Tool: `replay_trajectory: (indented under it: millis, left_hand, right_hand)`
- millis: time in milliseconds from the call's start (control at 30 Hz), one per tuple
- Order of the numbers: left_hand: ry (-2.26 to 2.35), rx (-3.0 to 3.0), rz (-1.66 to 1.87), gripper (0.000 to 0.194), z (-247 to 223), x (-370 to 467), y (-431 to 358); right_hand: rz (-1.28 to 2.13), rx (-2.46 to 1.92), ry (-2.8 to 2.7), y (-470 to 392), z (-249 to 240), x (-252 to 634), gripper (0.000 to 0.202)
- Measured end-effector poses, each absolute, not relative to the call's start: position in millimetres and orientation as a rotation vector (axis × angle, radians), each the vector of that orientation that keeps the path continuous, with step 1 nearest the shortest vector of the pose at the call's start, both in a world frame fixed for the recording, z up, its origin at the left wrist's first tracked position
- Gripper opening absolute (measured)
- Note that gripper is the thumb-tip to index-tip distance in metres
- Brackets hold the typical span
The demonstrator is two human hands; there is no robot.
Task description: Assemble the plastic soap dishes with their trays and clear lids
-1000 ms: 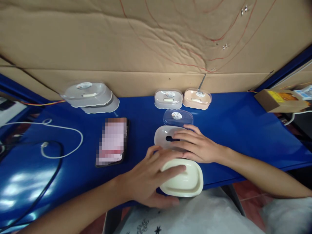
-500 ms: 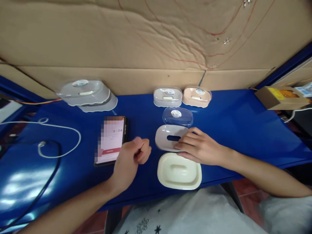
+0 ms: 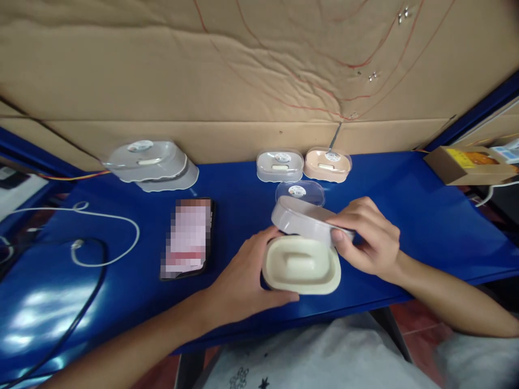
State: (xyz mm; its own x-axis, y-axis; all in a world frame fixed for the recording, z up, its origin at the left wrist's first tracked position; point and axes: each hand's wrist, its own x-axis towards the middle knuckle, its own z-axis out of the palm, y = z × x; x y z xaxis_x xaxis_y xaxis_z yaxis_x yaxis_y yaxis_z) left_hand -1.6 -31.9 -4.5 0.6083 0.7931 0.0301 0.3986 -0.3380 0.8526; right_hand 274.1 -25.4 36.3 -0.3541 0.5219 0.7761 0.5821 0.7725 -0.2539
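Note:
My left hand [image 3: 243, 278] grips the cream oval dish [image 3: 279, 278] at its left end, thumb along the near rim and fingers round the far side. This dish has a raised oblong in its middle. Just beyond it, my right hand [image 3: 368, 240] holds the pale oval tray [image 3: 302, 221] by its right end, tilted and raised off the table. The tray's slot is hidden at this angle. Behind it lies a clear plastic lid [image 3: 312, 192] with a round label, partly covered by the tray.
Farther back stand a grey lidded box [image 3: 279, 166] and a peach one [image 3: 327, 165]. Larger grey lidded boxes [image 3: 156, 167] stand back left. A phone [image 3: 188, 237] lies left of my hands, with cables [image 3: 133, 221] beyond it. A cardboard box [image 3: 466, 167] sits at the right edge.
My right hand has lifted and tilted the pale tray. My left hand has opened from its curled pose, moved right and taken hold of the cream dish.

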Motion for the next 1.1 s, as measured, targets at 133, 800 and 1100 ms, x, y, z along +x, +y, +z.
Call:
replay_trajectory:
  millis: [133, 800, 1100]
  left_hand:
    - [0.912, 1.406, 0.785, 0.117, 3.4, 0.0, -26.5]
    - [0.999, 0.592, 0.916, 0.056, 4.9, 9.3, -15.9]
    - [0.978, 0.532, 0.910, 0.025, 3.9, 9.8, -16.0]
  right_hand:
    - [-0.225, -0.684, -2.168, -26.7, 32.0, 275.3, 0.015]
    - [0.096, -0.684, -2.506, -5.5, 7.0, 276.2, 0.037]
    - [0.023, -1.271, -2.501, 32.4, -13.8, 297.5, 0.055]
